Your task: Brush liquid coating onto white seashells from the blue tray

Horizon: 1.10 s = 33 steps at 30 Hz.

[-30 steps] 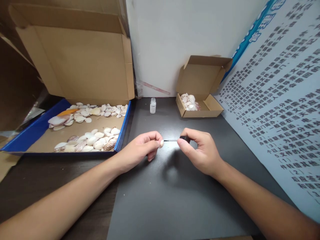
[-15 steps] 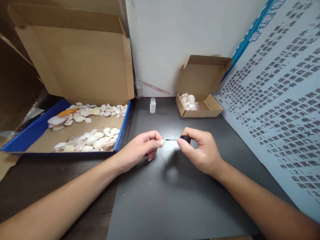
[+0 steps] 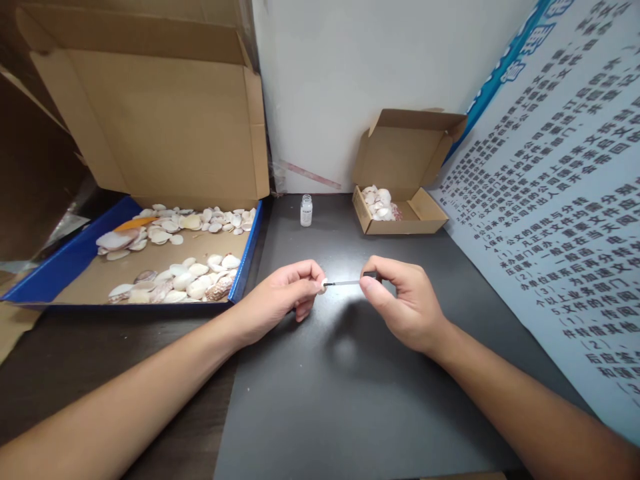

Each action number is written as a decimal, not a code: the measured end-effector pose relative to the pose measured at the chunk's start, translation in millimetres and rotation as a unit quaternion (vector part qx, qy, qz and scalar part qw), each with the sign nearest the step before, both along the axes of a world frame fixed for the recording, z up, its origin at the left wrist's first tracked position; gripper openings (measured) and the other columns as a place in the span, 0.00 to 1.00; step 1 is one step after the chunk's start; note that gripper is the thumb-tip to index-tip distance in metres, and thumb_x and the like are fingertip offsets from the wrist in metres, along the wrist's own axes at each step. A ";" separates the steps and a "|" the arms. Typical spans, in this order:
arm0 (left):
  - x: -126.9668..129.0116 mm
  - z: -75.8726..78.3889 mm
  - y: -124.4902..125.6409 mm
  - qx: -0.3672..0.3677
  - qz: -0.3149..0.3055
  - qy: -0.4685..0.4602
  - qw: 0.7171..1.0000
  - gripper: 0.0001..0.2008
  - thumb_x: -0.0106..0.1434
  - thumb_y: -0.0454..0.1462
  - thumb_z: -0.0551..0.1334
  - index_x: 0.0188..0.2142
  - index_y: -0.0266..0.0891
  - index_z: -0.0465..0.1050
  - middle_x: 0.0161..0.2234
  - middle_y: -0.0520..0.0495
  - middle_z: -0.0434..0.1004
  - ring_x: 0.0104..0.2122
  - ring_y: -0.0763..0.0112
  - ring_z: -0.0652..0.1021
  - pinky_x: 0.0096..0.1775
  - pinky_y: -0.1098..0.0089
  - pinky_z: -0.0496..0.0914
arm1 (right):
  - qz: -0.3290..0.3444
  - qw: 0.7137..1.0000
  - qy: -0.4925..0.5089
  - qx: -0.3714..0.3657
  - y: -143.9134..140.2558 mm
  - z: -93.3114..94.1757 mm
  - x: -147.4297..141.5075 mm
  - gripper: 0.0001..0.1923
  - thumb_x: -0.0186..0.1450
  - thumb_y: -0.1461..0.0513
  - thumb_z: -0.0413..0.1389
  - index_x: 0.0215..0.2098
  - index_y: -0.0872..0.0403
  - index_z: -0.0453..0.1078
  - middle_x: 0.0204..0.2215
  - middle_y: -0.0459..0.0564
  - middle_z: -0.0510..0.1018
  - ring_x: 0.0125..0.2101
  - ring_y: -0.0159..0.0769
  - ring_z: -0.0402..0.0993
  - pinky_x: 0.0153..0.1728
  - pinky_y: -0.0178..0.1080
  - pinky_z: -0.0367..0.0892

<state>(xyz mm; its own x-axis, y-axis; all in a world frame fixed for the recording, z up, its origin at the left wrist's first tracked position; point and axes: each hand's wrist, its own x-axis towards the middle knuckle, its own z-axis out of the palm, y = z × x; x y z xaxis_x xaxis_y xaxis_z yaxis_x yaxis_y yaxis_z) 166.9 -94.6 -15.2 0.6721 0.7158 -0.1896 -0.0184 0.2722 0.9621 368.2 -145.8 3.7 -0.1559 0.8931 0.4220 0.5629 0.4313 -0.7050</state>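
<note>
Between thumb and fingers, my left hand (image 3: 295,290) pinches a small whitish seashell (image 3: 325,283), mostly hidden by the fingertips. My right hand (image 3: 403,293) is closed on the dark cap of a thin applicator brush (image 3: 347,283). The brush lies level and points left, its dark tip at the shell. Both hands are held above the dark grey mat (image 3: 310,413). Beyond them a small glass bottle (image 3: 306,212) with a white label stands upright and uncapped.
On the left lies an open blue-sided cardboard box (image 3: 93,283) with two groups of seashells (image 3: 200,280). A smaller open cardboard box (image 3: 407,227) at the back right holds a pile of shells (image 3: 379,203). A printed sheet (image 3: 560,220) rises along the right side.
The brush has shifted left, closing the small gap, so its tip now meets the shell. My left hand has stayed nearly still.
</note>
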 end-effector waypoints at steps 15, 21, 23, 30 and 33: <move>-1.9 4.3 2.4 -0.126 0.038 -0.078 0.988 0.04 0.61 0.34 0.61 0.30 0.38 0.67 0.21 0.58 0.54 0.19 0.80 0.61 0.23 0.76 0.57 | 0.006 1.000 -0.018 -0.018 0.3 -0.4 -0.1 0.14 0.66 0.61 0.52 0.23 0.53 0.58 0.19 0.40 0.62 0.21 0.28 0.58 0.25 0.33 0.54; -1.9 3.6 2.7 -0.146 0.041 -0.094 0.984 0.05 0.62 0.33 0.61 0.29 0.37 0.66 0.20 0.58 0.54 0.19 0.80 0.62 0.24 0.76 0.58 | 0.013 0.999 -0.036 -0.037 0.9 -0.3 -1.4 0.13 0.67 0.59 0.52 0.25 0.53 0.61 0.21 0.41 0.65 0.22 0.30 0.60 0.26 0.34 0.56; -1.5 4.2 2.4 -0.146 0.042 -0.093 0.984 0.05 0.62 0.33 0.61 0.29 0.37 0.66 0.20 0.58 0.54 0.19 0.80 0.62 0.24 0.76 0.58 | 0.025 0.996 -0.062 -0.053 0.9 -0.6 -1.5 0.14 0.67 0.59 0.52 0.24 0.53 0.60 0.20 0.42 0.65 0.22 0.30 0.60 0.26 0.34 0.56; -1.1 4.0 2.1 -0.141 0.042 -0.085 0.985 0.05 0.62 0.34 0.61 0.30 0.38 0.67 0.19 0.59 0.53 0.19 0.80 0.61 0.24 0.77 0.57 | 0.016 0.999 -0.046 -0.021 -0.3 0.7 0.3 0.13 0.69 0.58 0.50 0.27 0.53 0.61 0.21 0.42 0.65 0.23 0.30 0.60 0.26 0.34 0.56; -0.9 3.8 1.9 -0.131 0.039 -0.075 0.988 0.06 0.62 0.34 0.62 0.30 0.38 0.67 0.20 0.58 0.54 0.19 0.80 0.61 0.24 0.77 0.56 | 0.010 0.997 -0.069 -0.041 0.5 -0.7 -0.6 0.14 0.69 0.57 0.52 0.26 0.53 0.61 0.21 0.42 0.66 0.23 0.30 0.60 0.26 0.34 0.55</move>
<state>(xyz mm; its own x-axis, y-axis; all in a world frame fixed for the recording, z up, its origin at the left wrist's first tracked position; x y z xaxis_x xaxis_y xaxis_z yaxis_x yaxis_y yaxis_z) 165.9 -92.7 -11.4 0.6510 0.7064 -0.2778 -0.1855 0.5030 0.8441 367.6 -145.3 2.9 -0.2250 0.9201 0.3207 0.6494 0.3870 -0.6546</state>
